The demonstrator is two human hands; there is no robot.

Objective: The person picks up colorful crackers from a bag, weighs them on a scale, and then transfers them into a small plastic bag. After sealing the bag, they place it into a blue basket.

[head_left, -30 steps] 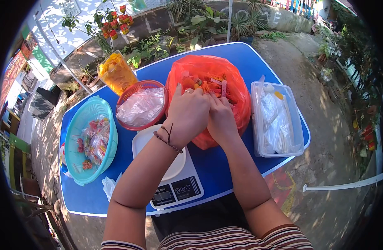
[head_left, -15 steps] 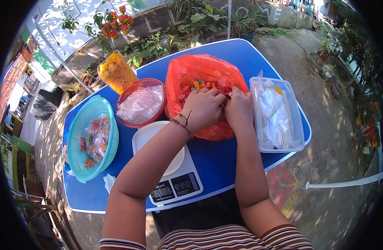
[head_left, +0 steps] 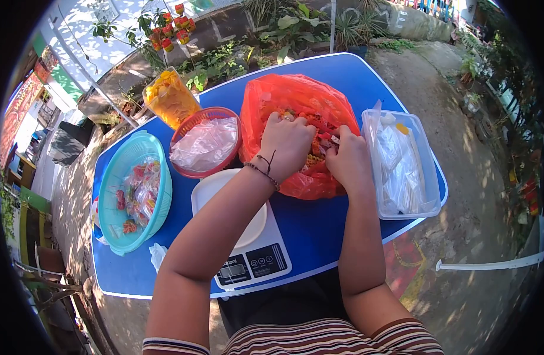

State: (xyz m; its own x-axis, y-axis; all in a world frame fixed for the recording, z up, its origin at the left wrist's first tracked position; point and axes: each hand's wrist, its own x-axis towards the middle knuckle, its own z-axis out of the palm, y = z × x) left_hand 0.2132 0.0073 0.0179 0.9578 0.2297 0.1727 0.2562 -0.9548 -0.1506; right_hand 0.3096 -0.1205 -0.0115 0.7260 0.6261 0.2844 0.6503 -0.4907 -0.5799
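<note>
A red plastic bag [head_left: 266, 94] stands wide open on the blue table, with many small red, orange and yellow pieces [head_left: 313, 161] inside, perhaps sweets or snacks. Over its mouth, my left hand [head_left: 287, 142] has its fingers curled down among the pieces; what they grip is hidden. At the bag's right side, my right hand [head_left: 350, 161] is closed, thumb against fingers, beside a small red and white piece [head_left: 334, 139] too small to name. Just below the bag, a white digital kitchen scale [head_left: 254, 260] with a round plate is partly covered by my left forearm.
A turquoise basket [head_left: 107, 204] with small filled packets stands at the left. Near it are a red basket [head_left: 238, 139] of clear plastic bags and a jar [head_left: 172, 100] of yellow-orange pieces. A clear container [head_left: 430, 198] of plastic bags sits along the right edge.
My hands have moved apart, opening a gap over the bag's contents. My left hand's fingers are more curled. The whole view has shifted slightly.
</note>
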